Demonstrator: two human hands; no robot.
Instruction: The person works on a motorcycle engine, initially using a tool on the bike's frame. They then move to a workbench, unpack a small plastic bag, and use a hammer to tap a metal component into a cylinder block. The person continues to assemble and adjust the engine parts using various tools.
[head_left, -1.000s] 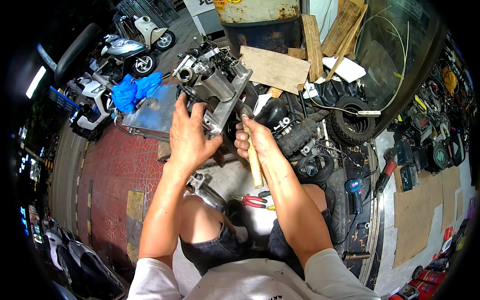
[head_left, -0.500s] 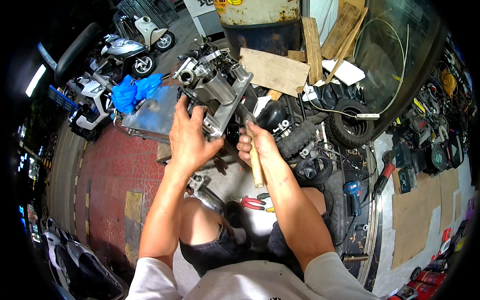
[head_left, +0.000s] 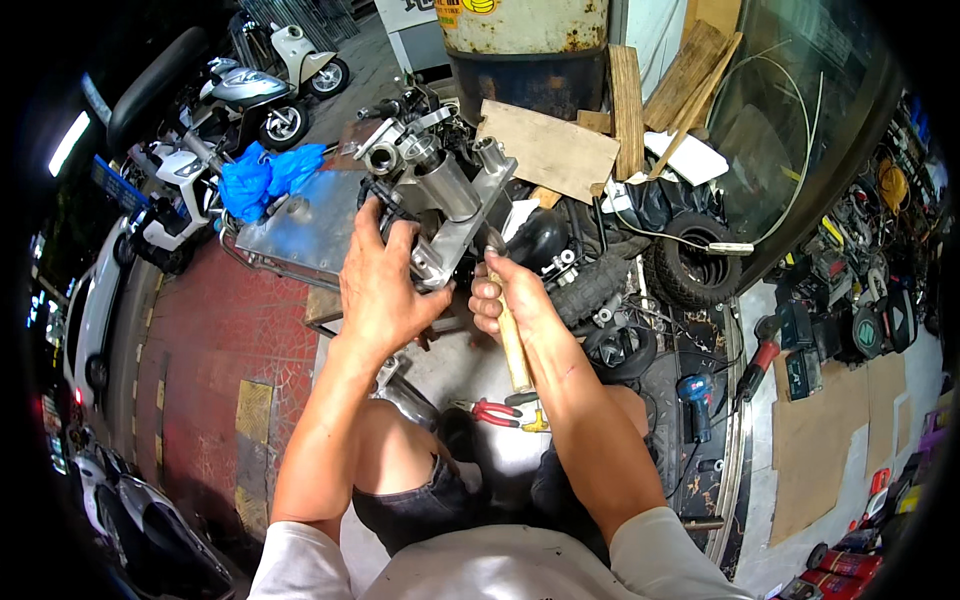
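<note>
My left hand (head_left: 380, 285) grips the near end of a silver metal plate assembly (head_left: 470, 225), fingers over its left side and thumb at the near edge. Short tubes and a wide cylinder (head_left: 446, 190) stand on the plate, which sits tilted among dark mechanical parts. In my right hand (head_left: 518, 298) is a hammer (head_left: 514, 352), held by its pale wooden handle, just right of the plate. The hammer's head is mostly hidden beside the plate's edge. Below, red-handled pliers (head_left: 490, 412) lie on the floor between my feet.
A metal-topped bench (head_left: 300, 228) with a blue plastic bag (head_left: 262, 182) stands to the left. Small tyres (head_left: 698, 262), wood planks (head_left: 628, 105) and loose parts crowd the right. A blue power drill (head_left: 694, 402) lies near the door track. Scooters (head_left: 250, 88) are parked at far left.
The hammer and my right hand have shifted slightly down and right, away from the plate. My left hand keeps its hold. A white car has come into view on the road at left.
</note>
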